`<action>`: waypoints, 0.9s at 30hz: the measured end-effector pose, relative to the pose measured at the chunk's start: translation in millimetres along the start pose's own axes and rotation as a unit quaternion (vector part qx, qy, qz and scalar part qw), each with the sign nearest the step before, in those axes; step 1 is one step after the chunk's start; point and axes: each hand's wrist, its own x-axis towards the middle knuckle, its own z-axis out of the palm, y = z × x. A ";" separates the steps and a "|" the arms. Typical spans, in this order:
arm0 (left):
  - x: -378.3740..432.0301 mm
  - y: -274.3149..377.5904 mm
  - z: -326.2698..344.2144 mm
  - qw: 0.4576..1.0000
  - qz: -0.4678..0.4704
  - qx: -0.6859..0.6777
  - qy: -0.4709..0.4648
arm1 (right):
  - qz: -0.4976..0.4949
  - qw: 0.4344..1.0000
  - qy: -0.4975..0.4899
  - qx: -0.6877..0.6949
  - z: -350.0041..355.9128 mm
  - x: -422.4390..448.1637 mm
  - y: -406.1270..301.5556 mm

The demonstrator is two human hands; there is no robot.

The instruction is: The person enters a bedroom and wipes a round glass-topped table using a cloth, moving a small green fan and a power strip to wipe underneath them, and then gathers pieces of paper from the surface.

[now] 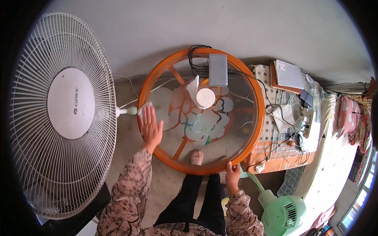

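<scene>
A round glass-topped table (189, 160) with an orange wooden rim stands before me. My left hand (151, 126) lies flat at the rim's left side, pressing a white tissue (144, 106) under its fingertips. At the lower right, my right hand (233, 177) grips the rim, thumb on top and the other fingers hidden beneath. A roll of white paper (205, 98) stands upright on the glass, with a loose sheet sticking up from it. Behind the roll lie a grey flat box (218, 70) and a coiled black cable (197, 66).
A large white Gree fan (71, 103) stands close on the left. To the right, a side table (280, 159) carries a power strip (309, 124), tangled cables and a silver laptop-like slab (289, 73). A green fan (283, 211) is at lower right, beside a bed (322, 165).
</scene>
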 end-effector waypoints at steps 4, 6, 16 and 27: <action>133.1 20.3 11.0 0.994 0.094 -0.009 0.047 | 0.000 1.000 -0.002 0.013 -2.0 -2.9 -3.7; 186.7 32.1 19.9 0.990 0.122 -0.020 0.074 | 0.007 1.000 -0.010 -0.028 -3.9 -4.1 -6.8; 162.3 18.7 6.4 0.993 0.050 -0.010 0.105 | 0.020 0.999 -0.031 0.011 -12.0 -8.5 -13.2; 52.8 -13.7 27.6 0.983 -0.182 -0.010 0.017 | 0.084 0.992 -0.083 -0.034 -9.0 19.2 -18.5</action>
